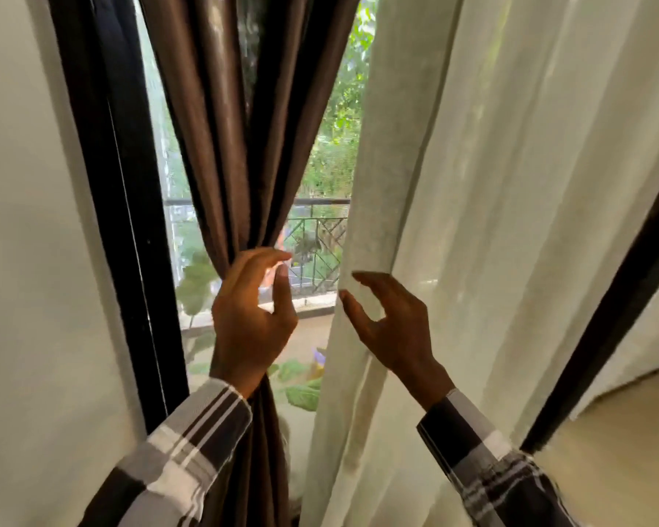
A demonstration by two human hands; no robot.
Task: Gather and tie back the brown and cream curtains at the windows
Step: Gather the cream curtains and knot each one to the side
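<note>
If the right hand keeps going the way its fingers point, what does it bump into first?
Probably the cream curtain. The right hand is open, its fingers pointing up and left at that curtain's near edge, about touching it. Depth is hard to judge, but nothing else shows in between.

Daylight comes in through the window (320, 176) ahead, bright and greenish from the foliage outside. The cream curtain (491, 222) glows softly where the light passes through it; the brown curtain (221, 127) shows a dull sheen. The hands are backlit and dark. Straight lines bow outward near the edges, and fine detail looks slightly soft.
</note>
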